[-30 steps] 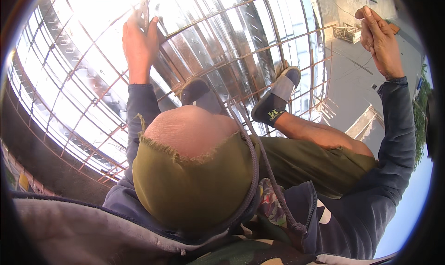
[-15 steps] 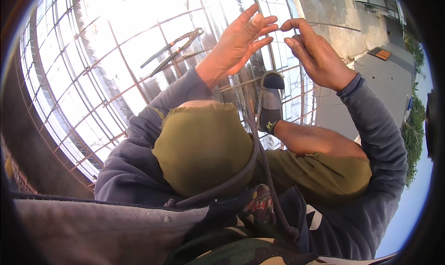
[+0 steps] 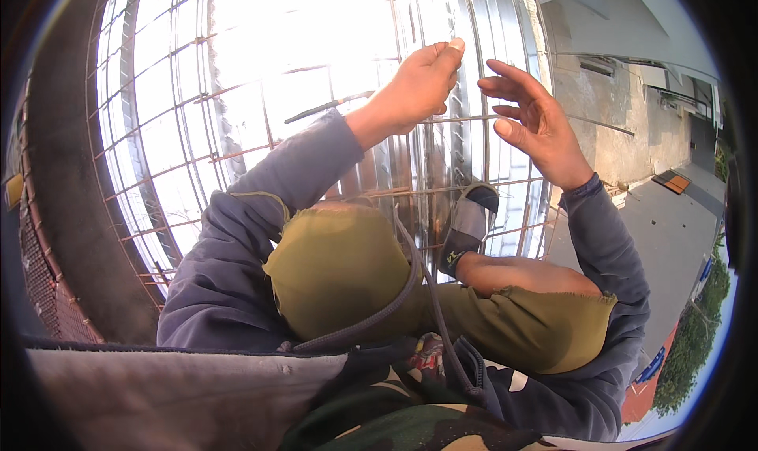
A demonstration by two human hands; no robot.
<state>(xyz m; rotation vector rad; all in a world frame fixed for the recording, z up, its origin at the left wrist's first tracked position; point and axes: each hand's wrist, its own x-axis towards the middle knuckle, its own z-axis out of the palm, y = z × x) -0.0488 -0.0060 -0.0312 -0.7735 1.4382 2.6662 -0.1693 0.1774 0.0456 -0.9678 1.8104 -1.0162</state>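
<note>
My left hand (image 3: 418, 88) is raised over a grid of rusty steel reinforcing bars (image 3: 474, 119). Its thumb presses on curled fingers; whatever it may pinch is too small to make out. To its right, my right hand (image 3: 533, 119) hovers with fingers spread and slightly bent, holding nothing that I can see. A pair of pliers (image 3: 320, 110) lies on the bars beside my left wrist; only a dark handle part shows, the rest hidden behind my left hand and forearm. Shiny ribbed metal decking (image 3: 430, 163) lies under the bars, washed out by glare on the left.
My right foot in a dark and grey shoe (image 3: 472, 218) stands on the bars below my hands. A cord (image 3: 359, 325) hangs across my lap. A concrete ledge (image 3: 67, 175) runs along the left side. To the right are a weathered wall (image 3: 608, 96) and a grey surface below.
My left hand has gone from spread fingers to a closed grip. My right hand has opened from a pinch and moved slightly lower. The view has shifted, and my left arm covers more of the pliers.
</note>
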